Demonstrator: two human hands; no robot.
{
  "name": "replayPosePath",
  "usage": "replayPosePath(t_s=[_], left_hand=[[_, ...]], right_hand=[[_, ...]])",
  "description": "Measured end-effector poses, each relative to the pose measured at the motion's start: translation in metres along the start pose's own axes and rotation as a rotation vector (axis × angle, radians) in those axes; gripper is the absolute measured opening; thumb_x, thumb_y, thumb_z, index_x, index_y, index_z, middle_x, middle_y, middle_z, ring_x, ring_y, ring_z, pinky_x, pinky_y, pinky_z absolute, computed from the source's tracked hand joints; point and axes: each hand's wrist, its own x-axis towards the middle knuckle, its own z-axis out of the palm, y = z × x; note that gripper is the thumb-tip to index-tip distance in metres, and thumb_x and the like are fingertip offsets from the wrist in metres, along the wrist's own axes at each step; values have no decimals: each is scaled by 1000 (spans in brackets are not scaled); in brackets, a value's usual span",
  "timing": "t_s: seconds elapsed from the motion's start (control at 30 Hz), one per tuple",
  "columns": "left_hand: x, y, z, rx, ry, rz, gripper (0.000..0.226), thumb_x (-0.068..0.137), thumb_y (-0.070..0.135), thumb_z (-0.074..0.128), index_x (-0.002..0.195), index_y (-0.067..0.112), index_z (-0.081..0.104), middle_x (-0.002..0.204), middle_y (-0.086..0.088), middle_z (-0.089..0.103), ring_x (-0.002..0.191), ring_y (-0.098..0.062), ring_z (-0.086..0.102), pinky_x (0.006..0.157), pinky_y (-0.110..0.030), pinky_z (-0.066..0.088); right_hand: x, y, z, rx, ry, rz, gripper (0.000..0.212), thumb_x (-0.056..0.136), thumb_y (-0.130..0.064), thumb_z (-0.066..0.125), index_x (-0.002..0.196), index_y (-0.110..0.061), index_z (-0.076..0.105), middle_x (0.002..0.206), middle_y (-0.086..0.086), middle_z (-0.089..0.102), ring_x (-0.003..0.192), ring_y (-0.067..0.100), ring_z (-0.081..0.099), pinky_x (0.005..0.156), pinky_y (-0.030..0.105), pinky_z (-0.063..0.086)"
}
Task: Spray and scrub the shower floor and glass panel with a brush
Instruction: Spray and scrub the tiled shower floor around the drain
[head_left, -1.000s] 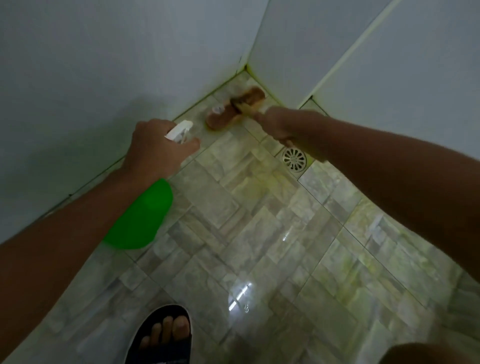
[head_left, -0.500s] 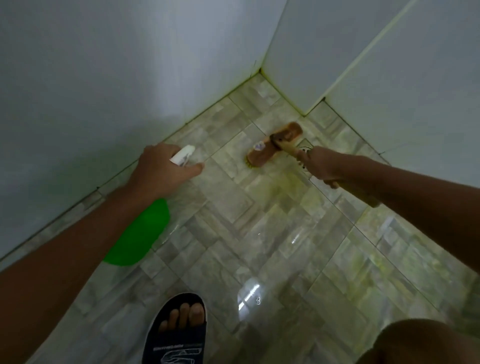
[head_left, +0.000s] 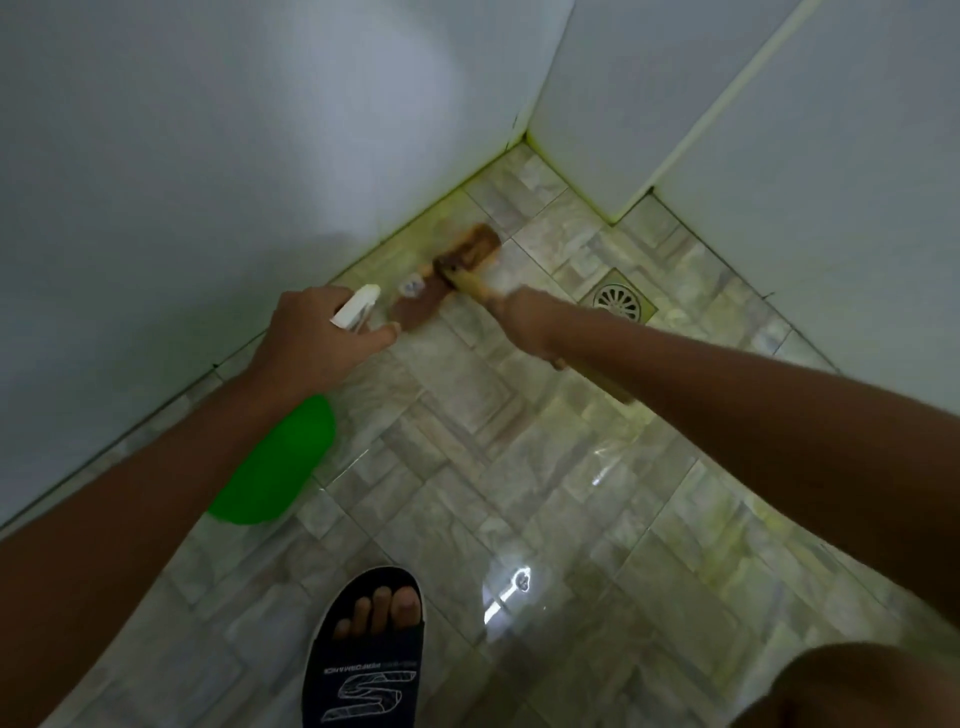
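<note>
Head view: right hand (head_left: 524, 322) clenched round the handle of the brush (head_left: 447, 275), whose head bears on the shower floor (head_left: 467, 467) along the left wall (head_left: 208, 156), apparently to work the yellowed grout. Left hand (head_left: 311, 343) grips the green spray bottle (head_left: 275, 467), nozzle forward, seemingly ready. Drain (head_left: 618, 301) lies near; sandalled foot (head_left: 369, 649) stands behind. Glass panel not identifiable.

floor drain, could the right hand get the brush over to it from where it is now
Probably yes. The right hand holds the brush by its handle, and the floor drain lies uncovered just beside that hand, with only bare wet tile between them. The left hand, holding the spray bottle, is on the other side.
</note>
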Motion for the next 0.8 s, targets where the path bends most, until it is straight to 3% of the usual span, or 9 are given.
replayPosePath(t_s=[0.07,0.13,0.2,0.23,0.3,0.33,0.4,0.53,0.8], left_hand=[[-1,-3,-3,-29,12,-30,59,67,64,68,58,11,44,56,-5,40,55,-19,38,55,-32,28],[-2,-5,-8,-87,18,-42,63,68,65,67,60,5,50,58,-5,42,55,-18,37,56,-31,28],[-3,-6,-11,-114,24,-39,67,68,67,63,61,1,52,58,-6,42,55,-18,37,56,-31,29],[-3,-5,-10,-121,22,-38,64,69,66,63,59,4,50,57,-6,42,55,-17,37,56,-30,29],[-3,-2,-7,-111,9,-33,56,71,62,65,55,14,43,56,-4,39,54,-17,36,56,-31,29],[-4,-1,-5,-96,1,-34,55,72,60,67,54,16,41,55,-4,39,54,-17,36,56,-31,30],[-5,0,-4,-84,4,-34,55,75,56,69,56,11,43,55,-8,40,54,-19,39,54,-38,35],[-2,-3,-11,-104,49,-92,52,80,46,77,68,-2,60,59,-26,56,57,-20,54,57,-50,53],[-7,-3,-22,-157,19,-167,49,84,42,81,95,-5,75,81,-30,72,53,-22,67,59,-55,64]], right_hand=[[-26,46,12,-49,-22,67,36,108,-29,28,133,-10,45,96,17,56,56,25,58,41,33,51],[-47,89,17,-105,-43,85,53,102,-53,23,99,-8,52,87,16,60,65,29,64,57,41,58],[-52,107,11,-110,-35,104,55,101,-56,21,84,-13,51,81,15,61,69,32,66,65,44,59],[-48,107,7,-112,-23,99,54,103,-52,22,85,-13,54,83,18,61,72,34,67,69,47,59],[-31,89,-5,-76,24,109,48,108,-40,23,116,-9,59,100,26,60,78,37,68,73,50,59],[-20,71,-8,-33,57,110,46,108,-35,23,134,-9,50,110,28,57,80,37,68,72,47,58],[5,29,-13,-12,96,63,46,108,-34,24,143,-10,42,115,24,57,75,31,63,56,36,52],[22,-26,15,81,76,-62,47,107,-41,25,120,-3,49,85,10,56,57,16,51,39,25,39],[-78,93,74,5,-4,-26,50,101,-56,26,78,-18,49,72,3,55,66,23,58,60,31,44]])
